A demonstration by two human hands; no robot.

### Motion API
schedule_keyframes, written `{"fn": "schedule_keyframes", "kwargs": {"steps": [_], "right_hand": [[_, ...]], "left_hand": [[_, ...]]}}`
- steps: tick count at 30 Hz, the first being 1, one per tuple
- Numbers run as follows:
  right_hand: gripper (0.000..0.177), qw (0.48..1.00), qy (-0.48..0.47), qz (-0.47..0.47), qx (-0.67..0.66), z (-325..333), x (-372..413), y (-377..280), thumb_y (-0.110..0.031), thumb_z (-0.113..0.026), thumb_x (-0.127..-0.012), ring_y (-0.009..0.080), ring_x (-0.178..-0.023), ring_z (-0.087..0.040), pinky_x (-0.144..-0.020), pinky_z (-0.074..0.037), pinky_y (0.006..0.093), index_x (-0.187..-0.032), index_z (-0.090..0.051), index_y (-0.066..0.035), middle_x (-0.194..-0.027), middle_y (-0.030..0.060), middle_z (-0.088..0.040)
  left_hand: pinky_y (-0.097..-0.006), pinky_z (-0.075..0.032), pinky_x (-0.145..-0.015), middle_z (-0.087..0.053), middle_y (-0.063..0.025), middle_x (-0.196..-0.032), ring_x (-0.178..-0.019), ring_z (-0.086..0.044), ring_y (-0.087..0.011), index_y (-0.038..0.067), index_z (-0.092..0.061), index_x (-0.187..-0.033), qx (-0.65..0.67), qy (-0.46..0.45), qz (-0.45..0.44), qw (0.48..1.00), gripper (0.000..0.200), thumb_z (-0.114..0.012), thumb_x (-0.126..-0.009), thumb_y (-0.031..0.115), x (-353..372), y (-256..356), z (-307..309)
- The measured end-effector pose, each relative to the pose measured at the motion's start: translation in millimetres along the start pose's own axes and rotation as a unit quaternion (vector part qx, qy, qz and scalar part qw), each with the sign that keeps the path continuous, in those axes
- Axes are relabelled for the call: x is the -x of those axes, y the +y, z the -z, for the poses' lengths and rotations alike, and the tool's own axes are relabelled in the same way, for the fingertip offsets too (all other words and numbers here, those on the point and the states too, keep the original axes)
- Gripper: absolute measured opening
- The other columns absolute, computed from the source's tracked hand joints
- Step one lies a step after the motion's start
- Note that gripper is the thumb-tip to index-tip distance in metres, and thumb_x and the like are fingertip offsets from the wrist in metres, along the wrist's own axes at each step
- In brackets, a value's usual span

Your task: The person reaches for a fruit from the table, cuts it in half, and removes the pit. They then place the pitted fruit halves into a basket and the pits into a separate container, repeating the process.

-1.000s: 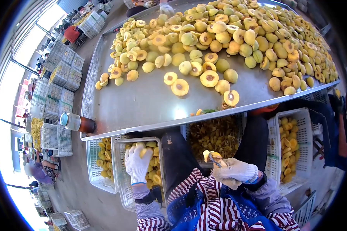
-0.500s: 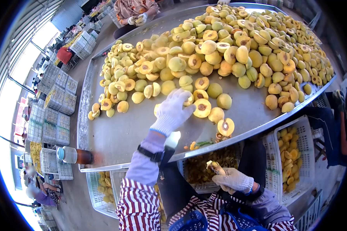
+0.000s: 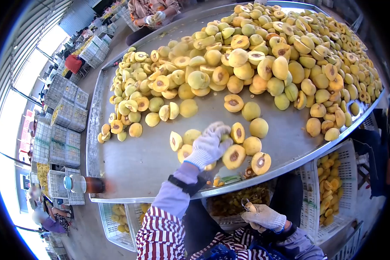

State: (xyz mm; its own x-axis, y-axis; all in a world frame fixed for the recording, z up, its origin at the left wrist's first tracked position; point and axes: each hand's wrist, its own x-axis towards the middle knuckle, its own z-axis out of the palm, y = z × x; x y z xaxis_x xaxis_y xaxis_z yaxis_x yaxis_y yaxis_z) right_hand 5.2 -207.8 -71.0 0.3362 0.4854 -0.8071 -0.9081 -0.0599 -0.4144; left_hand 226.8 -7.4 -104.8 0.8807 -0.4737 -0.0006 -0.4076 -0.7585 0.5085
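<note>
My left hand (image 3: pixel 210 145), in a white knit glove, rests over a small group of halved yellow peaches (image 3: pixel 234 157) near the front edge of the metal table (image 3: pixel 130 173). Its fingers are spread and bent down over the fruit; one piece shows partly beneath them. Below the table edge, above my lap, my gloved right hand (image 3: pixel 266 217) is closed on a small pitting tool (image 3: pixel 248 205) with a looped metal tip. No fruit shows on that tip. Cut faces of several nearby halves show brown pits or hollows.
A large heap of halved peaches (image 3: pixel 195 80) covers the table's far side. A crate of scraps (image 3: pixel 238 201) sits below the edge, with fruit crates (image 3: pixel 307 203) at right and left. A bottle of dark liquid (image 3: pixel 84 184) stands at left. Another person's gloved hands (image 3: pixel 155 18) are across the table.
My left hand has moved right and toward the table's front edge, and several peach halves have shifted with it. The pale fruit piece at the tool's tip in my right hand is gone.
</note>
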Motion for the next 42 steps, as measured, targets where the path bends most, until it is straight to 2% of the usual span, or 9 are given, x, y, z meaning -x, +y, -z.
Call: {"fn": "schedule_keyframes", "kwargs": {"steps": [3,6,11,22,24,29,31,36,42], "right_hand": [[0.026,1.0,-0.006,-0.016,0.023,-1.4,-6.1,4.3,-0.035,-0.066,-0.091,0.0052,-0.045,-0.041,-0.039,-0.032,0.0203,-0.087,-0.053,-0.013,-0.06,-0.0025,-0.049],[0.025,0.999,-0.005,-0.025,0.028,-6.1,-8.7,7.4,-0.035,-0.067,-0.091,0.0049,-0.045,-0.042,-0.04,-0.034,0.0199,-0.088,-0.053,-0.014,-0.061,-0.0032,-0.05],[0.026,0.999,0.008,-0.014,0.046,-3.9,-9.7,6.6,-0.035,-0.067,-0.09,0.0059,-0.046,-0.044,-0.04,-0.035,0.0203,-0.089,-0.053,-0.012,-0.062,-0.0017,-0.051],[0.023,0.991,0.011,0.125,0.055,-10.0,-11.7,23.3,-0.029,-0.063,-0.095,0.009,-0.036,-0.042,-0.033,-0.031,0.0236,-0.083,-0.054,-0.011,-0.053,-0.001,-0.051],[0.022,0.989,0.018,0.134,0.052,-15.0,-3.5,26.0,-0.028,-0.064,-0.095,0.0087,-0.035,-0.041,-0.033,-0.03,0.0234,-0.083,-0.054,-0.013,-0.053,-0.0013,-0.051],[0.017,0.979,0.049,0.191,0.045,-32.7,19.7,26.8,-0.024,-0.062,-0.095,0.0078,-0.036,-0.04,-0.033,-0.031,0.0228,-0.085,-0.051,-0.016,-0.053,-0.0023,-0.048],[0.017,0.972,0.048,0.224,0.043,-40.6,28.6,27.9,-0.021,-0.061,-0.096,0.0074,-0.037,-0.04,-0.034,-0.031,0.0224,-0.086,-0.048,-0.017,-0.054,-0.0026,-0.048],[0.015,0.947,0.086,0.305,0.051,-54.5,20.3,40.4,-0.015,-0.058,-0.097,0.0074,-0.039,-0.042,-0.035,-0.033,0.0223,-0.087,-0.047,-0.016,-0.057,-0.0031,-0.047],[0.004,0.927,0.103,0.344,0.105,-64.2,26.1,44.1,-0.014,-0.057,-0.098,0.0055,-0.04,-0.041,-0.037,-0.033,0.0218,-0.096,-0.055,-0.013,-0.057,-0.0047,-0.048]], "left_hand": [[-0.0365,-0.045,-0.1,-0.061,-0.0121,-0.123,-0.116,-0.058,-0.0287,0.015,-0.064,-0.117,0.072,-0.239,0.023,0.968,0.036,-0.064,-0.089,0.038,10.9,6.7,48.9],[-0.036,-0.046,-0.099,-0.065,-0.0115,-0.117,-0.11,-0.061,-0.0271,0.015,-0.067,-0.113,0.033,-0.016,-0.006,0.999,0.034,-0.062,-0.09,0.04,-5.5,-5.9,63.3],[-0.043,-0.041,-0.103,-0.048,-0.0096,-0.141,-0.134,-0.04,-0.0308,0.019,-0.053,-0.132,-0.305,0.001,0.105,0.946,0.059,-0.064,-0.083,0.05,-75.4,-69.9,54.4],[-0.0413,-0.049,-0.097,-0.058,-0.01,-0.126,-0.12,-0.055,-0.0295,0.019,-0.056,-0.125,-0.127,-0.086,0.111,0.982,0.059,-0.077,-0.076,0.043,14.5,-0.7,52.2],[-0.0407,-0.05,-0.094,-0.059,-0.0086,-0.122,-0.113,-0.058,-0.0276,0.013,-0.053,-0.129,0.151,0.022,0.129,0.98,0.063,-0.077,-0.078,0.042,31.9,-29.3,35.2],[-0.0364,-0.053,-0.093,-0.057,-0.006,-0.122,-0.108,-0.06,-0.0201,0.008,-0.042,-0.142,0.792,0.08,0.118,0.594,0.056,-0.064,-0.096,0.031,87.9,-2.7,55.6],[-0.0437,-0.054,-0.093,-0.056,-0.0084,-0.125,-0.111,-0.061,-0.0235,0.008,-0.039,-0.143,0.698,0.087,0.074,0.707,0.059,-0.062,-0.096,0.037,110.9,13.4,46.5],[-0.0416,-0.049,-0.099,-0.054,-0.01,-0.131,-0.118,-0.056,-0.0234,0.0,-0.03,-0.146,0.766,-0.07,0.04,0.638,0.072,-0.062,-0.096,0.039,176.6,101.6,86.2],[-0.0338,-0.049,-0.094,-0.064,-0.0119,-0.119,-0.11,-0.063,-0.0256,0.016,-0.045,-0.142,0.321,-0.008,-0.006,0.947,0.054,-0.063,-0.095,0.036,216.3,145.2,70.2]]}}
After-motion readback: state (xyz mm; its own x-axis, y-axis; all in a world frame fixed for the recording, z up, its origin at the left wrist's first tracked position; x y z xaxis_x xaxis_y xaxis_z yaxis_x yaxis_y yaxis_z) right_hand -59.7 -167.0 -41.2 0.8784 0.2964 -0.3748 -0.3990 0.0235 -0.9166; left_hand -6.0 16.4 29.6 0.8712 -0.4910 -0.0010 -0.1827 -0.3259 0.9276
